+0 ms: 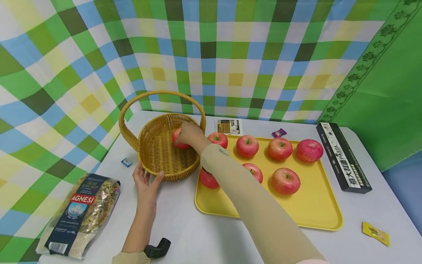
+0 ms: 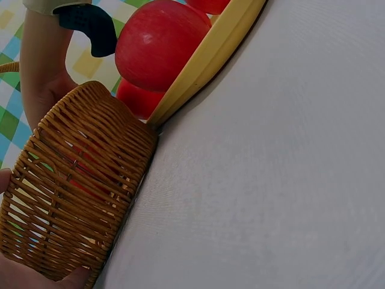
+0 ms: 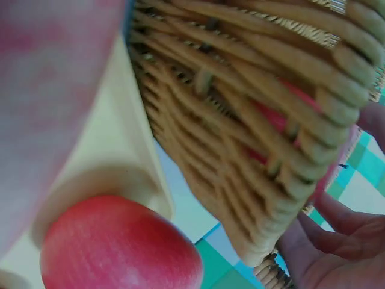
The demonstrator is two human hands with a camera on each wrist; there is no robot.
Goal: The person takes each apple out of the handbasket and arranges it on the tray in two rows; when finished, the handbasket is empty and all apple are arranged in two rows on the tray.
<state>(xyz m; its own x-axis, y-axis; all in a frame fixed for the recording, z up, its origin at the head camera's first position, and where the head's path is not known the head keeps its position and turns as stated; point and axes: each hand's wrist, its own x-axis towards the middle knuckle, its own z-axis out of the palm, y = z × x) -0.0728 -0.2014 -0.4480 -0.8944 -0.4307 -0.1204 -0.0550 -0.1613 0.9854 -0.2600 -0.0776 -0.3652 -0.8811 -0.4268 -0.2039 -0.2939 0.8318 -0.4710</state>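
A wicker basket (image 1: 158, 154) with a tall handle stands on the white table, left of a yellow tray (image 1: 313, 209). My right hand (image 1: 189, 134) reaches over the basket's right rim and grips a red apple (image 1: 178, 141) inside it. My left hand (image 1: 145, 181) rests open against the basket's near outer wall (image 2: 72, 192). Several red apples lie on the tray, one (image 1: 285, 180) near its middle and one (image 2: 159, 42) close to the basket. In the right wrist view the held apple (image 3: 283, 117) shows through the weave.
A bag of pasta (image 1: 79, 214) lies at the front left. A long black pasta box (image 1: 343, 156) lies right of the tray. Small sweet wrappers (image 1: 376, 233) (image 1: 278, 132) (image 1: 126, 162) and a card packet (image 1: 229, 126) are scattered about. Checked cloth hangs behind.
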